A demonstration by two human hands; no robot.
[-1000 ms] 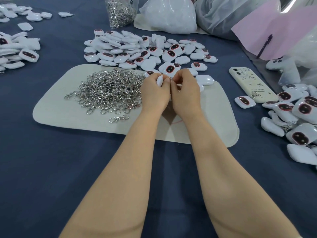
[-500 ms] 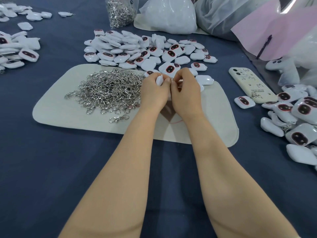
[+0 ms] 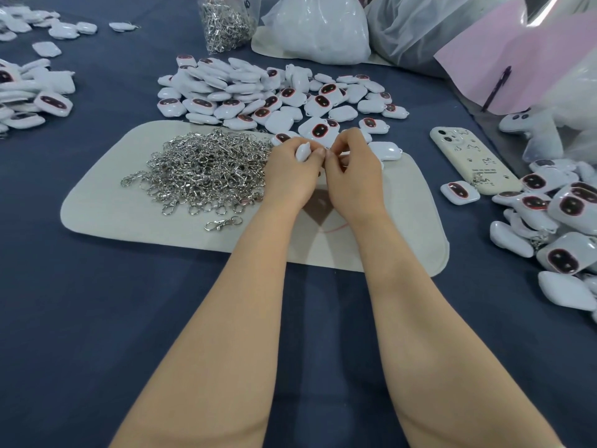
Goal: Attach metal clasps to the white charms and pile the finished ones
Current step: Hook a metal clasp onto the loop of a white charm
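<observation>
A beige mat [image 3: 106, 208] lies mid-tabletop. Along its far edge spreads a pile of glossy white charms [image 3: 258, 95], rounded, many showing dark red-rimmed ovals. A tangled heap of silver clasps [image 3: 206, 169] covers the mat's left half. Over its far right part, the left hand [image 3: 290, 176] curls around one white charm [image 3: 303, 151], while the right hand [image 3: 355, 176] pinches a small metal clasp [image 3: 328, 149] just beside it.
</observation>
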